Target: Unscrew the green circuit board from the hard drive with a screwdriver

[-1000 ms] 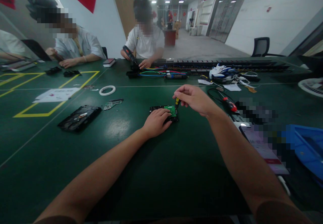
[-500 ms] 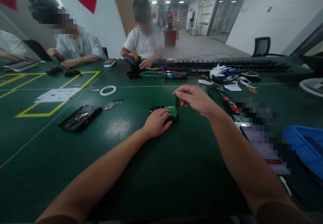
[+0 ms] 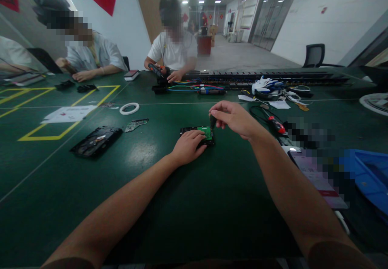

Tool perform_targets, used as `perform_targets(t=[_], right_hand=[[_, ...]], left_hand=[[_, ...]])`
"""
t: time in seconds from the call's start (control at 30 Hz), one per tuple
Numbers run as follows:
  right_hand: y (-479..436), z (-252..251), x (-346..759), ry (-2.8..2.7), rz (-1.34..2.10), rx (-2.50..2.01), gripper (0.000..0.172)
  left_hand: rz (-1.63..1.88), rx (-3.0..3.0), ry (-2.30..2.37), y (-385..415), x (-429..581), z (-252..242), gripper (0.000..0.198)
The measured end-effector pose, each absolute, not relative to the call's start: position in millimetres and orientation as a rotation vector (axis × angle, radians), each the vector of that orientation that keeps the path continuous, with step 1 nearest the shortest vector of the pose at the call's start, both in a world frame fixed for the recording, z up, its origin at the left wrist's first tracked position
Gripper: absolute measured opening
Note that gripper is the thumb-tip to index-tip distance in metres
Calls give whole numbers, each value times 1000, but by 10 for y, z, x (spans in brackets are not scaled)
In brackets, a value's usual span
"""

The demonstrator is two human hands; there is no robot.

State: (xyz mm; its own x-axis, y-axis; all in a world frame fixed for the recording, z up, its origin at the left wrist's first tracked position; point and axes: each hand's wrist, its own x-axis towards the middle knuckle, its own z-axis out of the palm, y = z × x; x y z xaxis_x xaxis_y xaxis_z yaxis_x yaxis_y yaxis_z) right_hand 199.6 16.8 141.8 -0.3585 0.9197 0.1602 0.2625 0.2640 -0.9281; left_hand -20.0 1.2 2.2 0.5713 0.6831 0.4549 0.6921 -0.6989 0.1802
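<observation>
A small black hard drive with a green circuit board lies on the green table, a little beyond mid-table. My left hand rests on its near left side, fingers flat and pressing it down. My right hand hovers just right of and above the drive, its fingers pinched round a small screwdriver that stands upright with its tip on the board's right edge.
A second black drive and a loose circuit board lie to the left, with a white tape ring behind. A red-handled screwdriver and a blue tray are on the right. Two people sit across the table.
My right hand has turned the screwdriver between its fingers and dipped slightly; the handle's yellow marking no longer shows. The left hand has stayed on the drive.
</observation>
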Motion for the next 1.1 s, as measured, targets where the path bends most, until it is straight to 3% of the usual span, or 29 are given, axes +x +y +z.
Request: perform_targets(t=[0.37, 0.8, 0.93, 1.1], right_hand=[[203, 1403, 1993, -1786, 1181, -1054, 15], [181, 1404, 1976, -1696, 1276, -1049, 6], [157, 1404, 1987, -1845, 1134, -1040, 20], [123, 1431, 1993, -1856, 1102, -1084, 24]], left_hand=[[-771, -2777, -1222, 7, -198, 35, 30], [-790, -2770, -1211, 10, -195, 35, 29], [-795, -2778, -1213, 8, -195, 37, 29], [-792, -2785, -1218, 3, -191, 42, 29]])
